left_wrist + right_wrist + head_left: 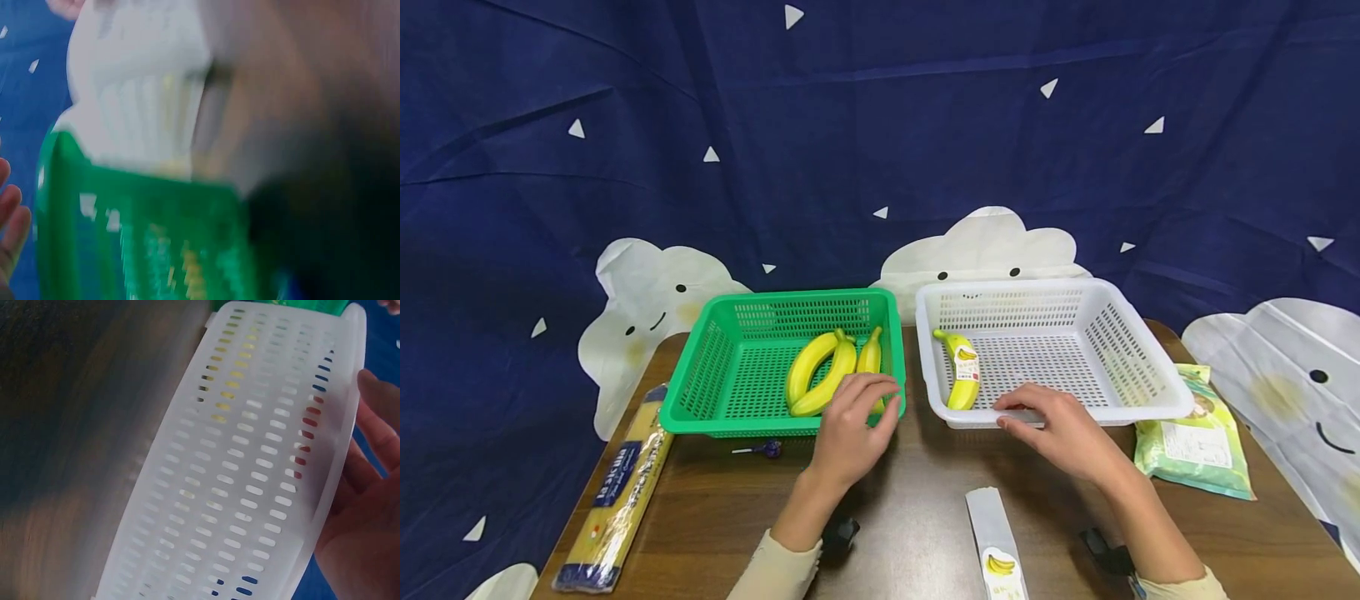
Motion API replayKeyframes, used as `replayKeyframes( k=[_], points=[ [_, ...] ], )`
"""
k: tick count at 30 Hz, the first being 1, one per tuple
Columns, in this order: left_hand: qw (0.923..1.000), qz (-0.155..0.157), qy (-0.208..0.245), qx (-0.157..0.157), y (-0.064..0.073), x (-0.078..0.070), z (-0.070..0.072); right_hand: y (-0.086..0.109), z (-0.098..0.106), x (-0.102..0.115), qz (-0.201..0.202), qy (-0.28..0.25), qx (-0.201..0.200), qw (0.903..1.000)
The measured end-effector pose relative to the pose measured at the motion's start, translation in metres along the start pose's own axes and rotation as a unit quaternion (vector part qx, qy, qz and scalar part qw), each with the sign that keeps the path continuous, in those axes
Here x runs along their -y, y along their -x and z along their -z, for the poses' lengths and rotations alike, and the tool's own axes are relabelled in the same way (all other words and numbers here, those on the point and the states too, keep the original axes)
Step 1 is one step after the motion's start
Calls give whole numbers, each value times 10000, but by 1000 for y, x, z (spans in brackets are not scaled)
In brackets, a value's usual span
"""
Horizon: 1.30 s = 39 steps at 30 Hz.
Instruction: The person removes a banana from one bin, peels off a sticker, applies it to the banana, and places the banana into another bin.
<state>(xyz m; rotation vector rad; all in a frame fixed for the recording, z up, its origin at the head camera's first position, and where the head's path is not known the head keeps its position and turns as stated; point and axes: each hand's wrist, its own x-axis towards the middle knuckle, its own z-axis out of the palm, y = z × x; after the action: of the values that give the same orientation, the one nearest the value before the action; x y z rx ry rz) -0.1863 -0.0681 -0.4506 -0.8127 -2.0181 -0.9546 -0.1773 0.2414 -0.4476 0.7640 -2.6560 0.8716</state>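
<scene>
My left hand is over the front right corner of a green basket. Its fingers are loosely bent and hold nothing visible. Several yellow bananas lie inside that basket, one partly hidden by the hand. In the left wrist view, blurred, the fingers are above the green basket's rim. My right hand is at the front rim of a white basket, fingers loosely curved above it. One banana with a white label band lies along that basket's left side. The right wrist view shows the hand beside the slotted wall.
On the brown table a paper strip with a banana sticker lies between my arms. A spaghetti pack is at left, a green-yellow bag at right. A small purple lollipop lies before the green basket.
</scene>
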Motion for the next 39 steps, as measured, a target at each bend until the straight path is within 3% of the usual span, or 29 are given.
replayKeyframes(
  k=[5,8,10,13,16,18,21,23,26,27,29,34,39],
  points=[
    [9951,558,-392,-711,1,29,46,0,0,0,-11,2,-13,10000],
    [9795,1210,-965,-1288,8,48,77,0,0,-1,-12,-9,-38,10000],
    [9590,1794,-1376,-1711,16,59,95,0,-1,-2,-21,-15,-63,10000],
    [9175,2833,-1621,-2274,29,73,119,1,-1,-1,-23,-11,-76,10000],
    [8731,3911,-1279,-2616,41,82,136,1,-1,-1,-13,19,-64,10000],
    [8442,4448,-862,-2865,47,86,144,1,-1,0,-16,20,-67,10000],
    [8082,4871,-168,-3307,52,92,153,2,-1,0,-54,19,-69,10000],
    [7927,4994,344,-3480,55,96,156,2,0,1,-80,3,-48,10000],
    [7738,5141,1193,-3502,61,103,154,1,2,0,-129,11,9,9999],
    [7689,5190,1417,-3454,63,106,152,0,3,0,-136,16,41,9999],
    [7675,5223,1627,-3342,68,111,148,-1,5,0,-152,45,117,9998],
    [7769,5136,1729,-3205,76,118,143,-6,11,5,-301,-43,357,9989],
    [7596,5144,2111,-3373,80,119,147,-24,13,22,-476,-91,589,9971]
  ],
)
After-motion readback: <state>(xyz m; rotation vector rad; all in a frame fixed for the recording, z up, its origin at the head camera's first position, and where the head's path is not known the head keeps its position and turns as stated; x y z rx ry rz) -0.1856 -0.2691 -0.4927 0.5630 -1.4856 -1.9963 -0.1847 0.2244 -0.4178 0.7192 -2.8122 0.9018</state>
